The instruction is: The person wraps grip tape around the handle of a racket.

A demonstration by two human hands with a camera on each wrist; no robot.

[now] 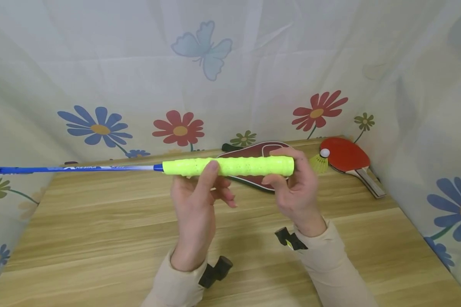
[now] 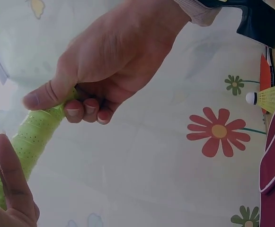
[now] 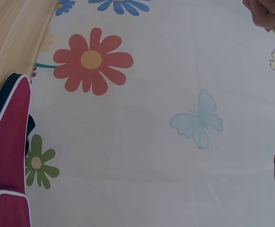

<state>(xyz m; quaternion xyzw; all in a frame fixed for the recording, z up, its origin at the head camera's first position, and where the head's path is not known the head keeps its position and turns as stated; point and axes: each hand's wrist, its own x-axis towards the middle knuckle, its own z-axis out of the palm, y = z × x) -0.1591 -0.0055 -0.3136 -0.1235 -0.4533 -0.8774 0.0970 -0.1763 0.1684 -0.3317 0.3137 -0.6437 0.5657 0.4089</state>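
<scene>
A badminton racket (image 1: 130, 168) is held level above the table, its blue shaft running out of the head view at the left. Around its bright yellow-green grip (image 1: 246, 166) are both hands. My left hand (image 1: 196, 204) holds the grip near the shaft, thumb against the near side and some fingers stretched out below. My right hand (image 1: 299, 192) pinches the butt end between thumb and index finger. In the left wrist view, the right hand (image 2: 118, 52) shows its thumb lying on the perforated grip (image 2: 35, 135). The racket's head is mostly out of view.
On the wooden table (image 1: 111, 221), a dark red paddle case (image 1: 246, 151) with white piping lies behind the hands. A yellow shuttlecock (image 1: 320, 162) leans by a red table tennis bat (image 1: 343, 153) at the back right. A flowered curtain (image 1: 253, 85) encloses the table's back and sides.
</scene>
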